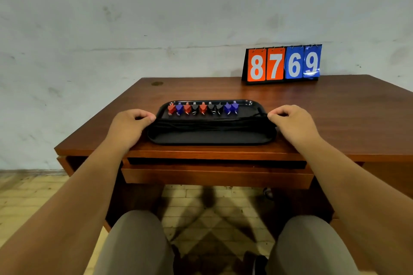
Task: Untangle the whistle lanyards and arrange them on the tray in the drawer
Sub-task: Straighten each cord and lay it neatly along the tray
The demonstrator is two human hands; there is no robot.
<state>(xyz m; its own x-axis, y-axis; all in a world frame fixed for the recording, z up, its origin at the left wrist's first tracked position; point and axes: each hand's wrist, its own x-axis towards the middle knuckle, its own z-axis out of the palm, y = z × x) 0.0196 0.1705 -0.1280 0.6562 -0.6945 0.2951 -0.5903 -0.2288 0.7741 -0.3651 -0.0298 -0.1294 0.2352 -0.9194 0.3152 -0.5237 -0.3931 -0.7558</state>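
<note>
Black glossy oblong tray (210, 138), rounded corners, sits on the reddish wood-grain surface (335, 107) near its front edge. Small plastic whistles (202, 108), red, blue and black, stand in a row along the far rim. Black cord lanyards (212, 124) lie bundled across the middle. Left hand (131, 123) and right hand (290, 123) are well apart, with curled fingers pinching the tray's short ends. Wooden drawer (216, 174) sits below.
</note>
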